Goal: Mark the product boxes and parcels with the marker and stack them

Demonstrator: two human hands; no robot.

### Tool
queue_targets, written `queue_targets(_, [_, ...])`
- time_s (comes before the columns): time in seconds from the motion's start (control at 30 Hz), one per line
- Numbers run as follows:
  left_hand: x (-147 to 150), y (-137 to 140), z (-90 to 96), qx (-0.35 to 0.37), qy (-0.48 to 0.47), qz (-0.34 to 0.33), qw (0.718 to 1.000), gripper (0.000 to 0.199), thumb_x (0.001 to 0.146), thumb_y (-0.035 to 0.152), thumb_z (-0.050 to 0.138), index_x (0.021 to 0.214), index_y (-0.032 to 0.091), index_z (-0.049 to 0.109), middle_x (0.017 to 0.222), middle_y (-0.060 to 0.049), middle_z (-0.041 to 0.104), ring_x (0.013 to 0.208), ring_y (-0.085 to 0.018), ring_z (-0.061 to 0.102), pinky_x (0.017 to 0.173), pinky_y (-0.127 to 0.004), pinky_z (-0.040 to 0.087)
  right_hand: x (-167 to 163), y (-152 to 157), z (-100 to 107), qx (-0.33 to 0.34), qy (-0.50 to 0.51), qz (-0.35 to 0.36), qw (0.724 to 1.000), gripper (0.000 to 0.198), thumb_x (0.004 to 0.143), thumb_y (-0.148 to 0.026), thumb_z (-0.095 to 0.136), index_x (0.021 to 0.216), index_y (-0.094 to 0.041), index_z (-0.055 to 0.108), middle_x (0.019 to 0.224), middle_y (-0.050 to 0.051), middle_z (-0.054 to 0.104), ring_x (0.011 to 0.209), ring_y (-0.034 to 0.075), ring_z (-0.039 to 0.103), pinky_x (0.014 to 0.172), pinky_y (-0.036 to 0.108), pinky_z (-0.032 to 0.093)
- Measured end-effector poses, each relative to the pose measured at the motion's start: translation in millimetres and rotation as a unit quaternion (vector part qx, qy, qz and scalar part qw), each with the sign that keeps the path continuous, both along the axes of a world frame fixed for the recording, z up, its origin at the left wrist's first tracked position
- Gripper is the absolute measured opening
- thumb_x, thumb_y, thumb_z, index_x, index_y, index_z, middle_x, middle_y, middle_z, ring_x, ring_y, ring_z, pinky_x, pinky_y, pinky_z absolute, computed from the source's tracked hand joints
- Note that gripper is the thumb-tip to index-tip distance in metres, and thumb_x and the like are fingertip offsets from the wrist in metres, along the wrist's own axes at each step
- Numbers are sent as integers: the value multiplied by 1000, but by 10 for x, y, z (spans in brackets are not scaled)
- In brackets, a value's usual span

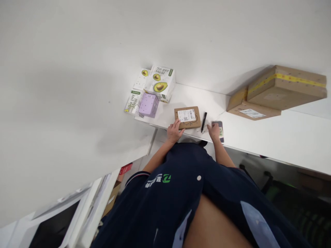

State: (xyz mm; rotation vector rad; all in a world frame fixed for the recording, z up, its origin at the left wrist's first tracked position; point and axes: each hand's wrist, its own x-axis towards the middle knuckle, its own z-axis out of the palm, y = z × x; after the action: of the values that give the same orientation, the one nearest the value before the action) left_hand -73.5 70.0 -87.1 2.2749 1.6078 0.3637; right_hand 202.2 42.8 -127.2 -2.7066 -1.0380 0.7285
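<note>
A small brown cardboard box [194, 124] with a white printed label [187, 115] and dark handwriting lies flat on the white table. My left hand [173, 132] grips its near left corner, fingers on top and thumb along the front side. To the right of the box lies a black marker pen [204, 122], apart from both hands. My right hand [213, 132] is over the left part of a dark flat object like a phone [221, 137], which has a light picture on it. Its fingers are curled together; what they hold, if anything, is hidden.
White avocado-printed boxes [160, 82] and a purple box [149, 104] are grouped at the table's left end, against the wall. Two larger cartons [297, 89], one with yellow tape, are stacked at the right. The table's front edge [258, 155] runs close to my body.
</note>
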Motion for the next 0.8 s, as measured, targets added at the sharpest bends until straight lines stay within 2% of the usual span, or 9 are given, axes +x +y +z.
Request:
queue_targets(0.1, [-3, -10, 22, -4, -1, 0, 1000, 53, 92, 39, 64, 139, 16, 58, 147, -16, 59, 120, -30, 65, 100, -44, 52, 74, -277, 52, 2, -87, -26, 996, 72, 84, -46, 69, 144, -15, 44, 145, 24, 49, 132, 38, 47, 105, 49, 41])
queue_targets(0.2, [-4, -16, 35, -5, -4, 0, 1000, 52, 92, 38, 62, 139, 15, 58, 147, -17, 58, 121, -31, 64, 100, -44, 52, 123, -531, 40, -50, -78, -58, 994, 91, 77, -49, 76, 150, -16, 33, 153, 26, 37, 138, 42, 39, 108, 55, 38])
queue_targets(0.3, [-5, -13, 38, -8, -6, -2, 1000, 51, 92, 37, 62, 139, 17, 58, 147, -17, 58, 120, -31, 65, 99, -45, 53, 145, -664, 8, -77, -44, -62, 994, 83, 79, -49, 73, 146, -15, 37, 146, 26, 42, 134, 42, 43, 104, 56, 43])
queue_targets(0.43, [-6, -10, 23, -5, -12, -3, 1000, 51, 92, 38, 62, 139, 18, 58, 149, -15, 57, 120, -31, 65, 100, -45, 52, 155, -627, 44, -66, -40, -69, 995, 75, 74, -46, 74, 136, -14, 47, 142, 26, 45, 133, 43, 44, 103, 56, 45])
queue_targets(0.53, [-4, -13, 14, -3, -11, -3, 1000, 52, 92, 38, 61, 140, 18, 57, 149, -16, 57, 121, -30, 64, 100, -45, 53, 170, -514, 118, -10, 68, -157, 985, 56, 67, -46, 78, 111, -16, 58, 123, 21, 57, 121, 39, 55, 95, 49, 50])
queue_targets(0.6, [-2, -15, 17, -7, -7, -3, 1000, 53, 92, 38, 62, 141, 16, 56, 148, -16, 57, 121, -31, 64, 100, -45, 53, 183, -434, 175, 49, 203, -210, 955, 40, 72, -52, 72, 91, -21, 57, 98, 12, 63, 98, 29, 64, 82, 42, 55])
queue_targets(0.63, [-1, -15, 21, -8, -5, -3, 1000, 54, 92, 38, 62, 141, 16, 56, 149, -16, 57, 121, -31, 64, 100, -45, 53, 187, -394, 210, 81, 275, -230, 930, 37, 76, -56, 66, 84, -22, 53, 86, 7, 62, 85, 25, 65, 74, 39, 57])
queue_targets(0.7, [-1, -14, 30, -9, -1, -1, 1000, 54, 92, 37, 62, 141, 16, 56, 149, -15, 57, 119, -31, 65, 100, -45, 52, 184, -317, 303, 149, 400, -265, 865, 38, 82, -62, 55, 78, -24, 48, 73, 2, 58, 68, 19, 62, 65, 35, 57])
queue_targets(0.8, [-3, -16, 41, -6, 1, -4, 1000, 55, 91, 36, 62, 142, 16, 56, 151, -14, 55, 117, -31, 65, 100, -45, 52, 121, -214, 522, 241, 543, -289, 751, 39, 82, -64, 54, 81, -25, 52, 72, 2, 60, 65, 18, 60, 65, 34, 57])
